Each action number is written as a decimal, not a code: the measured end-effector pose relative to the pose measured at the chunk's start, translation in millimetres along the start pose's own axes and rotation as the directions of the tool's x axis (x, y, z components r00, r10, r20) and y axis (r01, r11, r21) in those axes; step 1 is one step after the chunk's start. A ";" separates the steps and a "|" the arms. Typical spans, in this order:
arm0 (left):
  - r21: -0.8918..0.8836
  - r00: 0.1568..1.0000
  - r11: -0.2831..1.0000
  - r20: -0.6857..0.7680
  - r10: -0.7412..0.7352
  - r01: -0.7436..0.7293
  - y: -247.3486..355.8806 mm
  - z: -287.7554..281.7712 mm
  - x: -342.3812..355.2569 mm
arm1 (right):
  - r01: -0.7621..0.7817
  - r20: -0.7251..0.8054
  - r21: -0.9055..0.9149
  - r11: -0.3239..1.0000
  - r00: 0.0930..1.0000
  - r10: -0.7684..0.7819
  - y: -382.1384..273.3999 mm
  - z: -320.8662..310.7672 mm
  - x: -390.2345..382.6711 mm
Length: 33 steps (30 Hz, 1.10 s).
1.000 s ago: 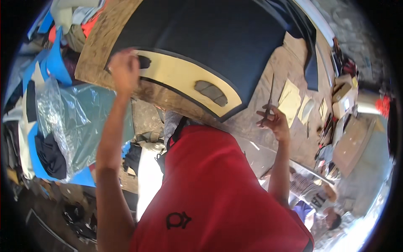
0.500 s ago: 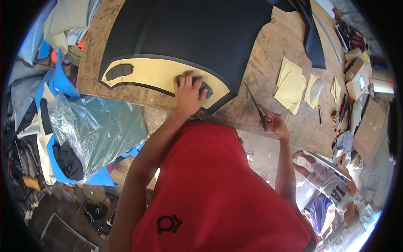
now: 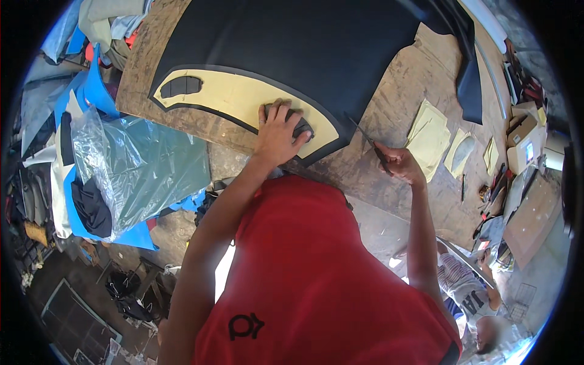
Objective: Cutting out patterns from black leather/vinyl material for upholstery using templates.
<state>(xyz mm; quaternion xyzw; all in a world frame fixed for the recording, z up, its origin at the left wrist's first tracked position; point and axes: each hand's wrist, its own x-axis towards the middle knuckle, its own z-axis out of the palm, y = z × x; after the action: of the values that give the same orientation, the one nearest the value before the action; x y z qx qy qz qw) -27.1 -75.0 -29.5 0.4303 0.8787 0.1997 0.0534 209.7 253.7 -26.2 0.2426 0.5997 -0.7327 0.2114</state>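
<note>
A curved yellow pattern piece (image 3: 234,97) lies on a large black sheet (image 3: 274,45), whose near edge follows the pattern with a narrow margin. My left hand (image 3: 278,134) presses down near the pattern's right end, its fingers curled over a dark block (image 3: 302,126) that is partly hidden beneath them. A second dark block (image 3: 181,87), rounded in outline, rests at the pattern's left end. To the right, my right hand (image 3: 400,163) grips dark, long-bladed scissors (image 3: 369,140). Their tip reaches over the black sheet's right edge; whether the blades are apart cannot be made out.
Yellow paper pieces (image 3: 428,137) and a thin dark pen-like tool (image 3: 463,187) lie on the wooden table (image 3: 389,103) at right. Plastic-wrapped green material (image 3: 161,170) is at left. Another person (image 3: 465,283) is at lower right, beyond the table.
My right hand has brought the scissors toward the black sheet, and their tip now overlaps its edge. My left hand stays on the block. The whole view has shifted slightly.
</note>
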 end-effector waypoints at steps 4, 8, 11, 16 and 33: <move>-0.150 0.997 0.988 -0.068 -0.045 0.034 -17.9 -4.6 0.2 | -0.031 0.091 -0.064 0.997 0.995 0.037 -38.0 -9.5 40.5; -0.176 0.928 0.964 -0.281 -0.244 0.200 -56.8 -3.3 -1.1 | -0.034 0.307 -0.045 0.998 0.950 0.047 -72.5 -17.4 94.9; -0.097 0.879 0.960 -0.386 -0.279 0.262 -86.5 -9.8 2.3 | -0.067 0.423 -0.043 0.997 0.903 0.079 -94.1 -7.7 134.3; -0.098 0.848 0.945 -0.418 -0.325 0.313 -95.1 -10.0 5.5 | -0.107 0.482 -0.081 0.991 0.866 0.133 -120.7 18.8 182.5; -0.197 0.828 0.910 -0.380 -0.413 0.364 -100.7 -8.7 4.2 | 0.106 0.335 -0.314 0.943 0.942 0.005 -141.5 111.3 228.5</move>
<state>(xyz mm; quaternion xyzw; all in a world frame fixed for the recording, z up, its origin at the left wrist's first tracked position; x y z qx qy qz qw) -106.0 -129.8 -61.1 0.1864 0.9257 0.3217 -0.0693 -67.9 167.2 -37.4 0.0620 0.6750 -0.6583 0.3273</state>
